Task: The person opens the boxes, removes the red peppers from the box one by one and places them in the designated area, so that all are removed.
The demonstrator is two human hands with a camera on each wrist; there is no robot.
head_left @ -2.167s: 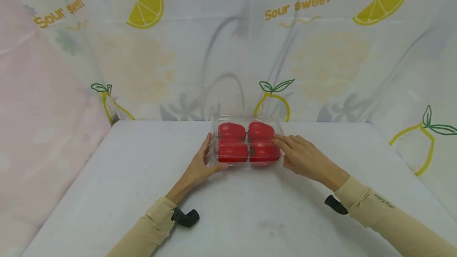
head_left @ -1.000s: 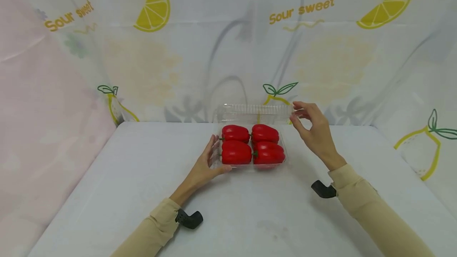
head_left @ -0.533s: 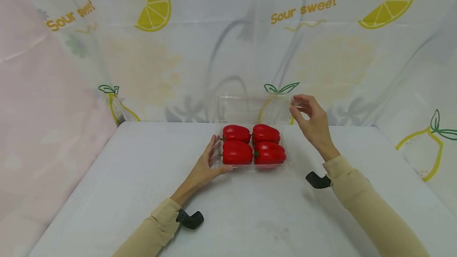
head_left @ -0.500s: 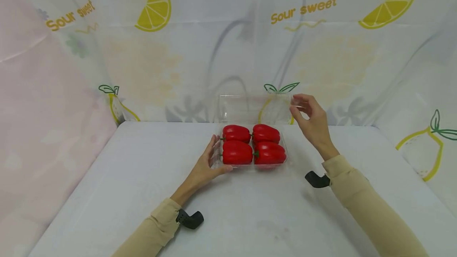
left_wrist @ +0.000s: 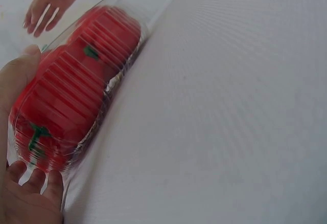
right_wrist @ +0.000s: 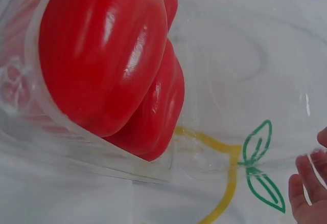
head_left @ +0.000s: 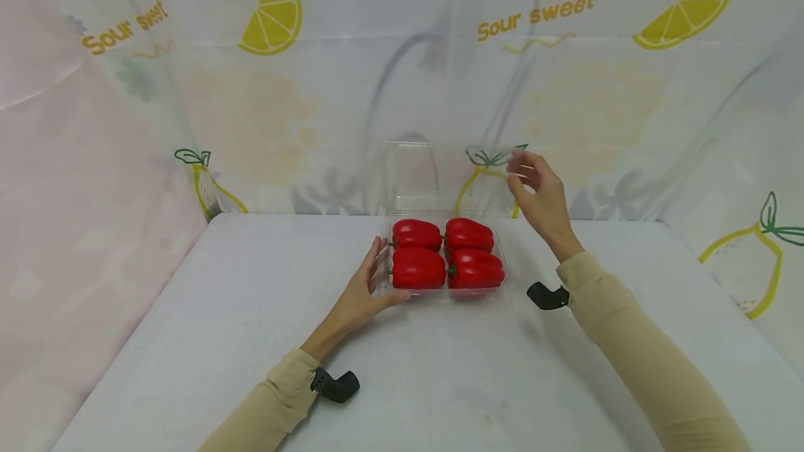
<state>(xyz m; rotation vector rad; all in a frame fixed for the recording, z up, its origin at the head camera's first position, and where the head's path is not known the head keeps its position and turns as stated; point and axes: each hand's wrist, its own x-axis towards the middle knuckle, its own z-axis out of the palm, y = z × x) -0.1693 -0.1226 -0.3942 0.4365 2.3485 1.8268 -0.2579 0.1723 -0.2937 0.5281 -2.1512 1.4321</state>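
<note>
A clear plastic clamshell container [head_left: 433,292] sits near the back of the table with several red bell peppers [head_left: 417,268] inside. Its transparent lid [head_left: 412,169] stands raised at the rear, against the printed cloth. At the container's left side, my left hand [head_left: 359,296] holds it, the thumb along the front wall and the fingers along the side. My right hand [head_left: 539,194] is up by the lid's right edge, its fingers loosely bent. The left wrist view shows the peppers' green stems through the ribbed wall. In the right wrist view, the right fingertips [right_wrist: 301,178] are beside the lid's edge.
White cloth covers the table [head_left: 239,312]. Behind it hangs a cloth backdrop [head_left: 352,89] printed with lemons and lettering, close to the raised lid. A pink cloth [head_left: 75,243] borders the left side. Black wrist mounts [head_left: 336,386] stick out from both sleeves.
The lid has swung from lying over the peppers to standing upright at the back. My right hand rose with it and its fingers have loosened. The left hand stays on the container.
</note>
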